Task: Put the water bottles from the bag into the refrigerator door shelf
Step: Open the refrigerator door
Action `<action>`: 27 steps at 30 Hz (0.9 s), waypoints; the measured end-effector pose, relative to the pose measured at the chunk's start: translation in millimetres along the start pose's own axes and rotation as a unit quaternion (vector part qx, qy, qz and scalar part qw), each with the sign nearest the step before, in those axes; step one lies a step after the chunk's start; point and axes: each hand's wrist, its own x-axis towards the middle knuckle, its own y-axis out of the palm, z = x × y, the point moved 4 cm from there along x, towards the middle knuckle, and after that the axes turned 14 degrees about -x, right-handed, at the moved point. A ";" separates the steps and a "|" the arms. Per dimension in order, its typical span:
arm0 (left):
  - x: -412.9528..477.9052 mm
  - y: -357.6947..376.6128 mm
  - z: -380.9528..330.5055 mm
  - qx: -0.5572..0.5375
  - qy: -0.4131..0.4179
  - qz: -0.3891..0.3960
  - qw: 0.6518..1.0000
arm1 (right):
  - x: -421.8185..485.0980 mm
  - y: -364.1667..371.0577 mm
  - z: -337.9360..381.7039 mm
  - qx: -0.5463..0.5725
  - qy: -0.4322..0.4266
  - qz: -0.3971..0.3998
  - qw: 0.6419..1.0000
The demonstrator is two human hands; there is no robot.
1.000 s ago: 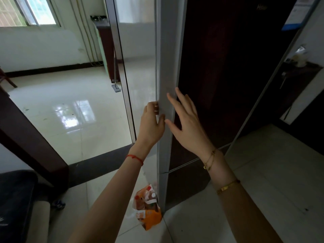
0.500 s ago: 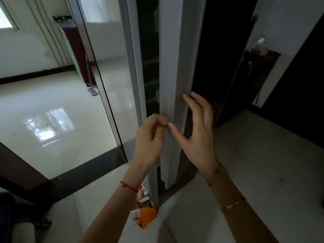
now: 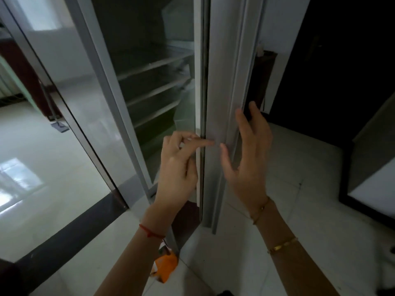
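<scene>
Two hands are being held at the edge of the refrigerator door [image 3: 222, 86], which is standing ajar and is seen nearly edge-on. The left hand [image 3: 178, 165] is being kept on the inner side of that edge, loosely curled, with its forefinger stretched out and its tip being laid against the grey edge strip; nothing is being grasped in it. The right hand [image 3: 248, 154] is being kept on the outer side of the same edge, released, with its fingers [image 3: 242, 122] spread and raised; whether any of them is touching the door cannot be told. A red cord [image 3: 150, 231] is being worn on the left wrist, and two gold bracelets [image 3: 282, 245] are being worn on the right forearm.

Left of the door, the dim refrigerator interior is being shown through the gap, with several bare shelves [image 3: 154, 67] stacked one above another. Below the door's bottom corner, on the pale tiled floor [image 3: 245, 242], the orange bag [image 3: 165, 264] is being partly hidden by the left forearm. The water bottles inside it cannot be made out.
</scene>
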 end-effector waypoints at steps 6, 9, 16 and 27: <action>6.6 19.3 -17.9 -0.005 0.046 0.021 0.999 | -6.3 -21.3 -20.9 -0.117 -0.031 -0.025 0.992; 12.1 32.5 -24.1 -0.022 0.063 0.040 0.997 | -9.6 -31.4 -38.0 -0.163 -0.022 -0.014 0.986; 20.1 72.0 -30.6 -0.035 0.068 0.102 0.992 | -8.2 -57.4 -78.8 -0.215 0.045 0.026 0.975; 37.6 136.2 -42.3 -0.022 0.100 0.170 0.980 | 1.8 -81.0 -128.8 -0.197 0.157 0.106 0.962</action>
